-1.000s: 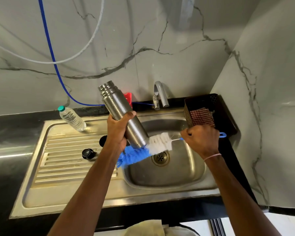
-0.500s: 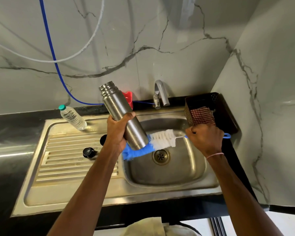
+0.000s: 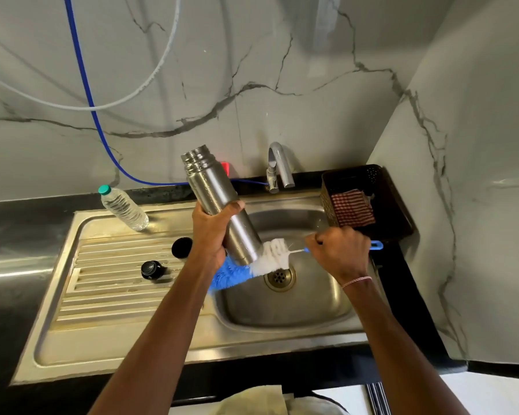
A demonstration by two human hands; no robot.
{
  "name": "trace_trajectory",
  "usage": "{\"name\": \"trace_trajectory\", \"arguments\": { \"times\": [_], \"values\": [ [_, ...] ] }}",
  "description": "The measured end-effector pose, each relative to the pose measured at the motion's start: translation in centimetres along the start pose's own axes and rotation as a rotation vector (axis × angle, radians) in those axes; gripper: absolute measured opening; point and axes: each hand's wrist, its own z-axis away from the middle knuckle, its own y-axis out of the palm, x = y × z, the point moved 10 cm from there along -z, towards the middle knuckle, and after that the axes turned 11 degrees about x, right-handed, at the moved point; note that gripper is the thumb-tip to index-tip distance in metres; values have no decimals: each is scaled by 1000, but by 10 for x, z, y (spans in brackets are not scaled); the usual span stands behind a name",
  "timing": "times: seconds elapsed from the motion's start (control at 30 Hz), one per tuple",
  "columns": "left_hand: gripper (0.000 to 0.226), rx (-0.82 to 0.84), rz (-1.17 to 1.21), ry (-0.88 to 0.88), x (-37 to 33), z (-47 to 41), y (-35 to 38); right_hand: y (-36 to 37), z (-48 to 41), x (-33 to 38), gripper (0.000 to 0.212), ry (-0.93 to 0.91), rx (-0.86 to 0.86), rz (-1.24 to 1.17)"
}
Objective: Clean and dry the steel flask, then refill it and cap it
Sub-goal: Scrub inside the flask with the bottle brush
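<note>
The left hand [image 3: 213,232] is curled round the middle of the steel flask [image 3: 219,199], thumb across the front. It holds the flask tilted above the sink [image 3: 282,313], with the open threaded neck up and leaning away from the basin's left side and the base low over the basin. The right hand [image 3: 340,253] is closed in a fist on the handle of a bottle brush [image 3: 273,257] over the sink's right half. The blue handle end sticks out past the fist. The brush's white and blue bristles lie against the flask's base, just above the sink's drain.

On the ribbed draining board left of the sink lie a black cap [image 3: 152,269] and a second black round piece [image 3: 182,247], partly hidden by the left wrist. A plastic water bottle [image 3: 123,208] lies at the far left of that board. The tap [image 3: 277,166] stands behind the sink. A dark basket [image 3: 396,205] on the worktop [image 3: 12,235] at the sink's right holds a checked cloth [image 3: 352,208].
</note>
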Motion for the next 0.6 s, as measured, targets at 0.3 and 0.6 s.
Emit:
{"name": "trace_trajectory", "arguments": {
  "times": [0.3, 0.6],
  "values": [
    [64, 21, -39, -22, 5, 7, 5, 9, -1, 3, 44, 41, 12, 13],
    [59, 8, -141, -32, 4, 6, -11, 0, 2, -9, 41, 40, -45, 3]
  ]
}}
